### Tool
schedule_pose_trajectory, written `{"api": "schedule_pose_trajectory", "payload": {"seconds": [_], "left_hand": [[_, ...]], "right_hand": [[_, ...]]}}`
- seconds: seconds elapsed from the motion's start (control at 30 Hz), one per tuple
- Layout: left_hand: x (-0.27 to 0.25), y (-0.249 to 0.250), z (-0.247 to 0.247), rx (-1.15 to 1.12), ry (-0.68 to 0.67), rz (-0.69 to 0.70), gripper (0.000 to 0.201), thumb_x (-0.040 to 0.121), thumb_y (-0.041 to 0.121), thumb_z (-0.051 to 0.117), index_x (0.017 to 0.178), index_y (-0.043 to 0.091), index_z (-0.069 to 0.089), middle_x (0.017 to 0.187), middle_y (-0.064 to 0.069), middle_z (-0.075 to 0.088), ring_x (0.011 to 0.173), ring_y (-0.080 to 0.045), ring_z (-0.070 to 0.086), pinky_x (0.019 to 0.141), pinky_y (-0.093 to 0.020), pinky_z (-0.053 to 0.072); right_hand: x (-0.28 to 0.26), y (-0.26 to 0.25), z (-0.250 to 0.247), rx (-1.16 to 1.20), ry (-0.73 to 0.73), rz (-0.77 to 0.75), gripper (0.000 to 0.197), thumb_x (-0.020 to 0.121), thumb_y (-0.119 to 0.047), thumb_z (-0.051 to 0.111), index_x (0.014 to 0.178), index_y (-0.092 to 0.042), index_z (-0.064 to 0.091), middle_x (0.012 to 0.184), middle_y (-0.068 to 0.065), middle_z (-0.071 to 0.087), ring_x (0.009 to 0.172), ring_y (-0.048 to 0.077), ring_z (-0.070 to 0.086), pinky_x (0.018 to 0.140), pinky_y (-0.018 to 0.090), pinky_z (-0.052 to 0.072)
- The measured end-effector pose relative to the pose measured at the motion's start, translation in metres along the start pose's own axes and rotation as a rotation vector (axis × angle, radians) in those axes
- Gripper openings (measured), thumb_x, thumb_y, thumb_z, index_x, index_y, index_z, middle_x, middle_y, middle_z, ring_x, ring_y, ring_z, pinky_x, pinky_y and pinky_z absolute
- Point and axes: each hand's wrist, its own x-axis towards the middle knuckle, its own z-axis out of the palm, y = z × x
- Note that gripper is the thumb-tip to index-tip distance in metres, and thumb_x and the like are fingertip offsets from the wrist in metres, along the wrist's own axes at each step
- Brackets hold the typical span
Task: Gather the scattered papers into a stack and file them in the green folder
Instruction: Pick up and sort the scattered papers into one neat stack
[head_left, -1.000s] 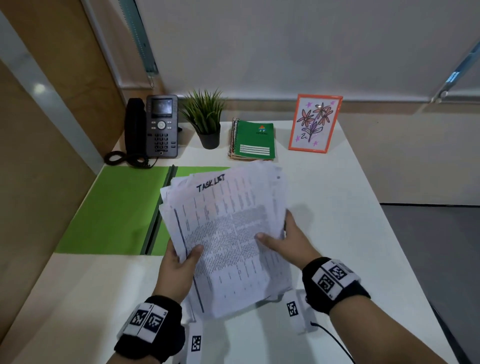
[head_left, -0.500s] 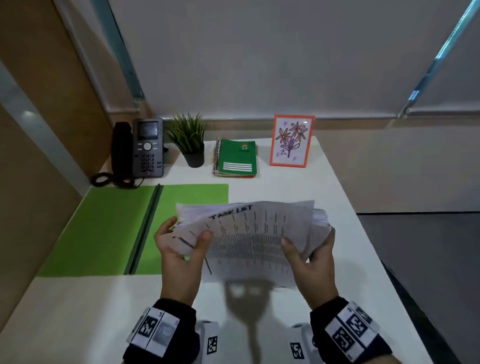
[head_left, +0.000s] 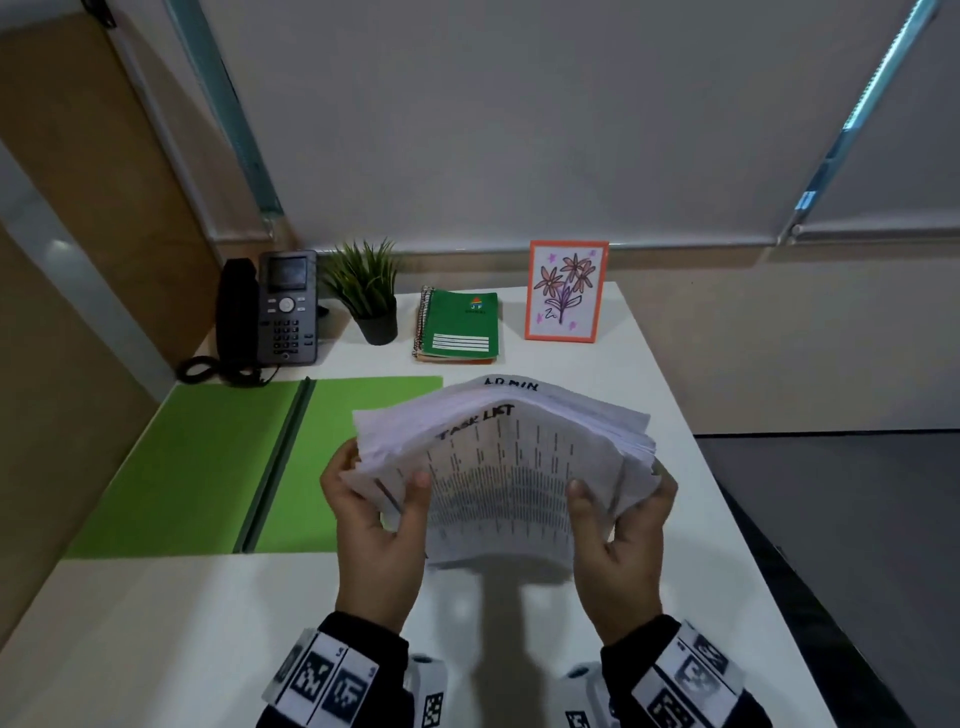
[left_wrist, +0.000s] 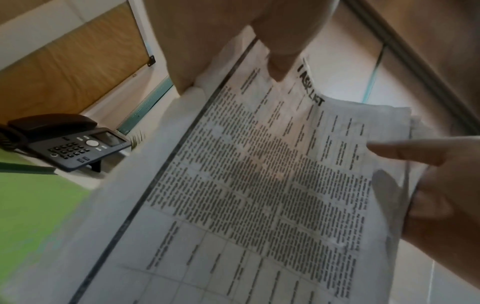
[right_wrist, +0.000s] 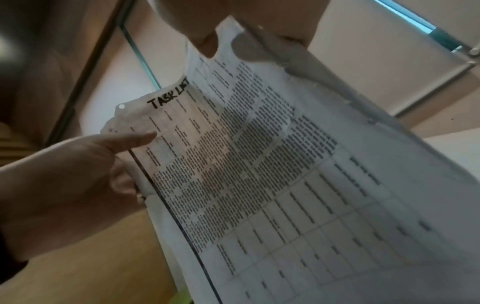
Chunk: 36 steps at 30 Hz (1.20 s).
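Note:
A stack of printed papers (head_left: 501, 467), its front sheet headed "TASK LIST", stands nearly upright over the white desk (head_left: 649, 415), bowed toward me. My left hand (head_left: 379, 499) grips its left edge, thumb on the front sheet. My right hand (head_left: 618, 514) grips the right edge the same way. The sheets' top edges are uneven, and a sheet behind shows "ADMIN". The green folder (head_left: 208, 457) lies open and flat to the left of the stack. Seen from the left wrist, the papers (left_wrist: 259, 185) fill the frame; from the right wrist the papers (right_wrist: 285, 174) do too.
Along the desk's back edge stand a desk phone (head_left: 280, 312), a small potted plant (head_left: 369, 296), a green spiral notebook (head_left: 460, 327) and an orange-framed flower picture (head_left: 566, 291). The desk's right edge drops to dark floor. A wooden partition bounds the left side.
The stack lay slanted on the desk a second ago; both hands have tipped it upright and shifted to its side edges. My head view has tilted up.

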Motion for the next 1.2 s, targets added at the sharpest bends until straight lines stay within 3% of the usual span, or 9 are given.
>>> {"api": "schedule_pose_trajectory", "payload": {"seconds": [0.1,0.33,0.47,0.7,0.77,0.87,1.0,1.1,1.2], "left_hand": [[-0.011,-0.017,0.003,0.069,-0.121,-0.081,0.070,0.081,-0.002,0.064,0.131,0.025,0.023,0.126,0.009,0.049,0.114,0.009,0.050,0.098,-0.019,0.043],[-0.013,-0.022,0.015,-0.002,-0.031,-0.058,0.040,0.084,0.020,0.055,0.115,0.035,0.035,0.119,0.012,0.053,0.109,0.005,0.054,0.090,-0.010,0.043],[-0.023,-0.033,0.013,0.073,-0.142,-0.069,0.051,0.079,0.021,0.056,0.121,0.038,0.034,0.126,0.012,0.052,0.112,0.012,0.050,0.098,-0.008,0.037],[-0.026,-0.040,0.013,0.033,-0.153,-0.064,0.046,0.085,0.028,0.051,0.115,0.063,0.046,0.122,0.029,0.057,0.121,0.002,0.050,0.102,-0.023,0.039],[-0.029,-0.036,0.016,0.031,-0.144,-0.041,0.043,0.084,0.035,0.052,0.118,0.061,0.044,0.125,0.027,0.056,0.124,-0.002,0.049,0.104,-0.023,0.038],[-0.036,-0.046,0.019,0.094,-0.138,-0.087,0.047,0.083,0.031,0.055,0.123,0.051,0.038,0.126,0.021,0.055,0.121,0.001,0.050,0.105,-0.024,0.038],[-0.043,-0.064,0.018,0.260,-0.170,-0.093,0.062,0.083,0.049,0.049,0.129,0.007,0.048,0.122,-0.012,0.061,0.123,-0.023,0.052,0.104,-0.039,0.038],[-0.038,-0.063,0.017,0.246,-0.146,-0.165,0.049,0.089,0.026,0.054,0.113,-0.017,0.052,0.104,-0.034,0.061,0.112,-0.041,0.056,0.097,-0.045,0.040],[-0.035,-0.066,0.014,0.222,-0.146,-0.180,0.053,0.089,0.038,0.054,0.113,-0.009,0.056,0.107,-0.028,0.064,0.111,-0.036,0.057,0.096,-0.038,0.042]], "right_hand": [[-0.005,0.018,-0.013,-0.099,-0.036,0.051,0.055,0.081,-0.023,0.068,0.118,-0.045,0.034,0.117,-0.015,0.055,0.108,-0.002,0.057,0.085,0.022,0.051],[-0.011,0.025,-0.022,-0.098,-0.021,0.094,0.042,0.084,-0.029,0.057,0.095,-0.066,0.039,0.107,-0.010,0.059,0.098,-0.002,0.059,0.078,0.013,0.049],[-0.016,0.035,-0.032,-0.106,-0.073,0.140,0.050,0.090,-0.020,0.058,0.102,-0.064,0.038,0.114,-0.007,0.058,0.105,0.003,0.058,0.089,0.031,0.051],[-0.018,0.029,-0.032,-0.043,-0.032,0.172,0.035,0.070,-0.077,0.050,0.101,-0.062,0.042,0.102,-0.024,0.061,0.101,0.003,0.060,0.081,0.023,0.049],[-0.018,0.024,-0.031,-0.036,-0.020,0.143,0.022,0.081,-0.061,0.052,0.100,-0.063,0.042,0.103,-0.025,0.060,0.102,0.002,0.059,0.082,0.020,0.050],[-0.018,0.034,-0.036,-0.120,-0.029,0.126,0.051,0.090,-0.020,0.053,0.101,-0.067,0.039,0.111,-0.017,0.060,0.105,0.000,0.057,0.087,0.023,0.049],[-0.016,0.041,-0.042,-0.255,-0.097,0.147,0.065,0.087,-0.015,0.059,0.106,-0.071,0.032,0.113,-0.013,0.055,0.103,-0.008,0.054,0.081,0.013,0.048],[-0.006,0.027,-0.045,-0.320,0.003,0.099,0.069,0.073,-0.021,0.062,0.115,-0.063,0.028,0.122,-0.006,0.050,0.118,0.008,0.050,0.094,0.026,0.048],[0.010,-0.004,-0.042,-0.470,0.045,-0.286,0.080,0.067,-0.022,0.058,0.139,-0.031,0.024,0.142,0.004,0.034,0.135,0.021,0.034,0.110,0.055,0.029]]}}
